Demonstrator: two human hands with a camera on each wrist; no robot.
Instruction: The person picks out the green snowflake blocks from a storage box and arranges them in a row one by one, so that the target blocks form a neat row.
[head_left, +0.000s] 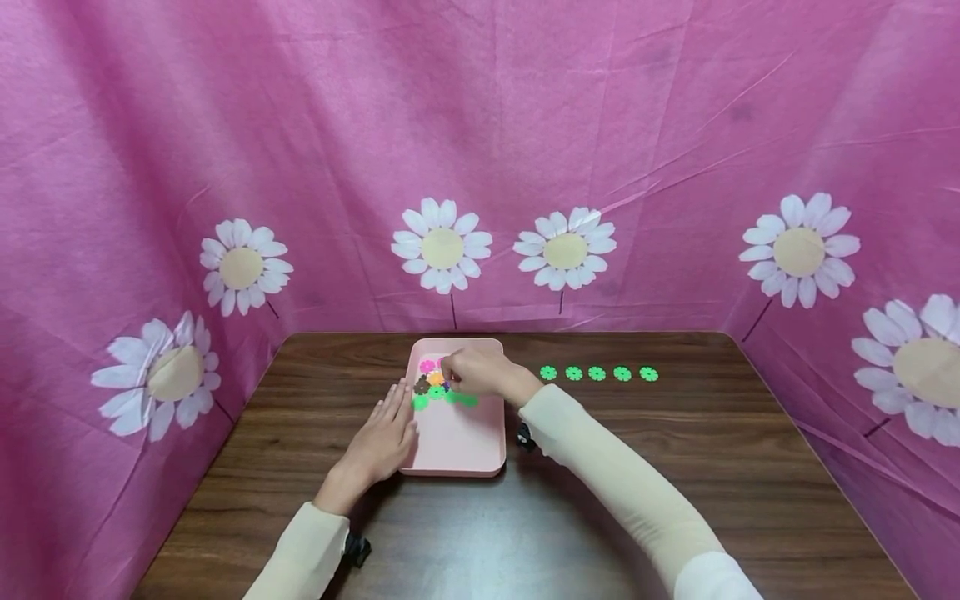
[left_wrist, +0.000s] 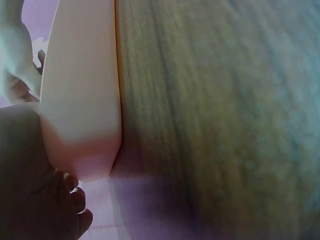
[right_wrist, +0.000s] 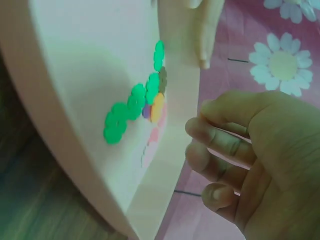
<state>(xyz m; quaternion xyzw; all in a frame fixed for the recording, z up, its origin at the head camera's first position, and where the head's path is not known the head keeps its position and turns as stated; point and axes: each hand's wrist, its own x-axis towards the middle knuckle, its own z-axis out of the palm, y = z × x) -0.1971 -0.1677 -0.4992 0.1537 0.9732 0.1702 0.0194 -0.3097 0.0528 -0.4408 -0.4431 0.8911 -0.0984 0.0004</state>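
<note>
A pink tray (head_left: 457, 442) holds several flower-shaped plastic discs. Green discs (right_wrist: 136, 101) form an overlapping chain, with brown, orange, purple and pink ones beside them. My left hand (head_left: 377, 440) rests along the tray's left side, fingers extended. Over the far half of the tray hovers my right hand (head_left: 483, 372), its fingers loosely bent above the discs and partly covering them in the head view. The right wrist view shows these bent fingers (right_wrist: 200, 157) apart from the discs, with nothing visible between them.
Right of the tray, several green flower discs (head_left: 597, 374) lie spaced in a straight row on the brown wooden table (head_left: 600, 517). A pink curtain (head_left: 480, 125) printed with white daisies hangs around the table's back and sides.
</note>
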